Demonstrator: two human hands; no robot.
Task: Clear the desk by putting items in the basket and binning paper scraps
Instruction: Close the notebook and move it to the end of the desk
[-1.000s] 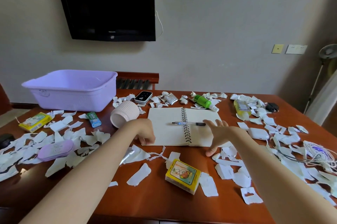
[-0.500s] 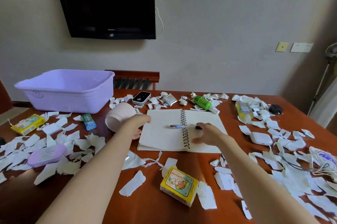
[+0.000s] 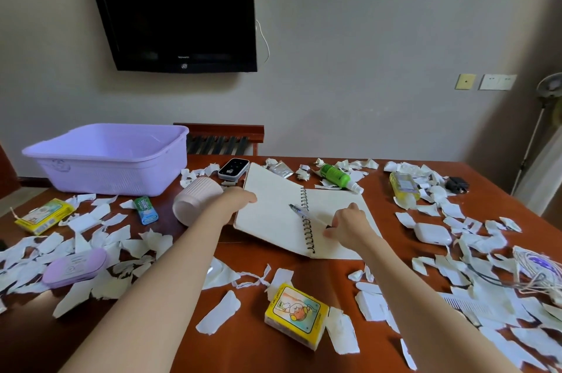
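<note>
An open spiral notebook [image 3: 270, 214] lies mid-desk, its left page lifted off the wood. My left hand [image 3: 235, 201] grips that page's left edge. My right hand [image 3: 346, 222] pinches the dark end of a pen [image 3: 304, 214] that lies slanted across the spiral binding. The lilac basket [image 3: 106, 156] stands at the back left, apart from both hands. Torn white paper scraps [image 3: 100, 239] litter the desk on both sides.
A pale ribbed cup [image 3: 194, 198] lies on its side beside my left wrist. Around it sit a remote [image 3: 233, 168], green bottle [image 3: 336, 175], yellow bottle [image 3: 404, 185], yellow boxes [image 3: 296, 315], a lilac case [image 3: 74, 266], a white case [image 3: 431, 232] and tangled cables [image 3: 538, 272].
My left hand went from the notebook's near-left corner to its left edge and raised that page. My right hand closed on the pen's end, and the pen now lies slanted.
</note>
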